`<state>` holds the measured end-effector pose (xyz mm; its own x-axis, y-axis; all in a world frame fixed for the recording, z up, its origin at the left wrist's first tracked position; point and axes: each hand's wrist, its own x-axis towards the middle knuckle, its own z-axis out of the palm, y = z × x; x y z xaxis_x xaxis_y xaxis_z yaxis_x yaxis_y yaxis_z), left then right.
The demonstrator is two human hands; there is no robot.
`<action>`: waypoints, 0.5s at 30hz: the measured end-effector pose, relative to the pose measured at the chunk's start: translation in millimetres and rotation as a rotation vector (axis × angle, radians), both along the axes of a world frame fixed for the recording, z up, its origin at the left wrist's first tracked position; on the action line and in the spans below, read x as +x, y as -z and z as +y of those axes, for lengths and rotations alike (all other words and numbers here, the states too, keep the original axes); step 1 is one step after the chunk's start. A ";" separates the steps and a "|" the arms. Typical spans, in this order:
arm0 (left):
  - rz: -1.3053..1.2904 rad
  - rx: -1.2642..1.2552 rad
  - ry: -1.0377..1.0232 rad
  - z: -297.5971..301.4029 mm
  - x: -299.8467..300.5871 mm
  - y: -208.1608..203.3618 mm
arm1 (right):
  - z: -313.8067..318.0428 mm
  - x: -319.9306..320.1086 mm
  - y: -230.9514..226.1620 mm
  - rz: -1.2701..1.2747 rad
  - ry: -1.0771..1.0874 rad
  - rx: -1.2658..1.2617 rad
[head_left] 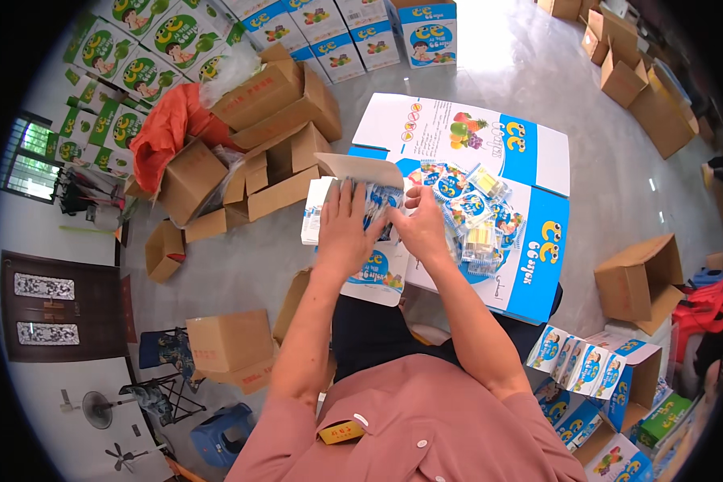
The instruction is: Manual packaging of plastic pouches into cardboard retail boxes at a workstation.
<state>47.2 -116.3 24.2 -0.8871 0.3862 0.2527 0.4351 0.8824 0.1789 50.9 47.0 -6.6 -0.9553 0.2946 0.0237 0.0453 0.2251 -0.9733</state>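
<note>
My left hand (345, 229) lies flat across a small white-and-blue box (315, 215), its fingers stretched out. Small printed packets (386, 199) fill the box, partly hidden under this hand. One card flap (369, 167) stands up at the far side and another printed flap (377, 277) hangs at the near side. At the box's right end is my right hand (424, 229), fingers curled and thumb held apart from them, reaching onto the packets. Nothing shows in its grasp. Just right of it, a loose heap of clear-and-blue packets (478, 217) rests on a large white-and-blue carton (545, 201).
Brown cartons (273, 96) and a red plastic sheet (173, 128) crowd the left. Stacked printed cartons (329, 36) stand at the back. An open brown carton (636, 281) sits at right, above a carton of small printed boxes (582, 365). A blue stool (221, 434) stands lower left.
</note>
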 end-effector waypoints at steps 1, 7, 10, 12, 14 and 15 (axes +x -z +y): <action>-0.005 0.014 -0.003 1.6 0.0 1.1 | -2.2 -2.2 -7.2 -0.019 0.018 0.104; -0.125 -0.045 -0.309 38.7 -5.0 -0.2 | -13.6 -30.4 -24.9 -0.140 0.018 0.667; -0.165 0.030 -0.310 33.2 -6.9 3.9 | -10.7 -29.1 -27.4 -0.214 0.032 0.593; -0.108 0.145 -0.224 24.1 -7.3 9.3 | -8.6 -28.4 -24.5 -0.257 0.036 0.559; -0.094 0.086 -0.162 11.3 -8.7 12.0 | -7.2 -27.0 -17.6 -0.136 0.008 0.401; -0.071 0.018 -0.096 5.2 -9.1 12.0 | -6.0 -25.1 -14.4 -0.078 -0.004 0.321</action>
<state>38.1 -111.1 12.2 -0.9358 0.2942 0.1942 0.3342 0.9159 0.2226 25.9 41.0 7.7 -0.9591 0.2799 0.0417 0.1149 0.5199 -0.8465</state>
